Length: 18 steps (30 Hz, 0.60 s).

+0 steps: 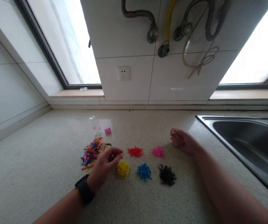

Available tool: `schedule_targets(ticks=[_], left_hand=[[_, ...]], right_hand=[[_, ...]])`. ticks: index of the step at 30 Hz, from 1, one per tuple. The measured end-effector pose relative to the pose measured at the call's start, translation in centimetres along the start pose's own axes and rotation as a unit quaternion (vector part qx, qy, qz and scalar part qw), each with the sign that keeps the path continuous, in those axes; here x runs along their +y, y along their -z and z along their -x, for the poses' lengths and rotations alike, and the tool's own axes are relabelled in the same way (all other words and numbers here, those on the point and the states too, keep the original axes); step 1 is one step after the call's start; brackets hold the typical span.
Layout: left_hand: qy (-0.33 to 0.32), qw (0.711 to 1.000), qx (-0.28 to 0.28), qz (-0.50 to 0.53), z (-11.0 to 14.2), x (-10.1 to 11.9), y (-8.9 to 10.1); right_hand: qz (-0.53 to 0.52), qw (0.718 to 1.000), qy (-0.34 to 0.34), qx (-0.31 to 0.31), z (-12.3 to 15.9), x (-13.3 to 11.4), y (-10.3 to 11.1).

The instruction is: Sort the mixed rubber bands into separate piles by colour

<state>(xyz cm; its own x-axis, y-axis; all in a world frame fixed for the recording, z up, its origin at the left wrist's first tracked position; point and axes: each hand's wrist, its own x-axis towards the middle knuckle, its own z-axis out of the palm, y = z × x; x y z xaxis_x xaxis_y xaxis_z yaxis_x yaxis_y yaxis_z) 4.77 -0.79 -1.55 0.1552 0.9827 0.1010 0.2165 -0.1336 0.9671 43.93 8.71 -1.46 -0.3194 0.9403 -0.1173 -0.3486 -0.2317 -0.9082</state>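
Note:
My left hand (108,161) is in a pinch just above a pile of yellow rubber bands (124,170), with a small yellow band (122,154) showing at the fingertips. To its left lies a pile of mixed-colour rubber bands (94,152), partly behind the hand. My right hand (182,141) rests on the counter with its fingers curled in; whatever they may hold is hidden. Near it is a pile of pink rubber bands (158,151). Red rubber bands (135,151), blue rubber bands (144,172) and black rubber bands (167,175) lie in separate piles between the hands.
A clear plastic jar (95,126) lies toward the back of the speckled counter (61,149), beside a pink lid-like object (107,130). A steel sink (241,137) borders the right side. The tiled wall at the back carries a socket (124,73) and hoses.

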Motion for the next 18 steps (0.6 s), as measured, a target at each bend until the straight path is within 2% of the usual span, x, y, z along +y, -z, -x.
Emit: schedule_targets(ticks=[11, 16, 18], left_hand=[[0.020, 0.997, -0.049, 0.055, -0.1, -0.8, 0.2], [0.041, 0.984, -0.157, 0.074, -0.4, -0.4, 0.7], [0.042, 0.980, -0.179, 0.077, -0.5, -0.3, 1.0]], right_hand=[[0.013, 1.000, -0.004, 0.009, 0.1, -0.1, 0.0], [0.024, 1.000, -0.002, 0.015, 0.0, -0.1, 0.1], [0.031, 0.999, -0.002, 0.020, 0.0, 0.0, 0.1]])
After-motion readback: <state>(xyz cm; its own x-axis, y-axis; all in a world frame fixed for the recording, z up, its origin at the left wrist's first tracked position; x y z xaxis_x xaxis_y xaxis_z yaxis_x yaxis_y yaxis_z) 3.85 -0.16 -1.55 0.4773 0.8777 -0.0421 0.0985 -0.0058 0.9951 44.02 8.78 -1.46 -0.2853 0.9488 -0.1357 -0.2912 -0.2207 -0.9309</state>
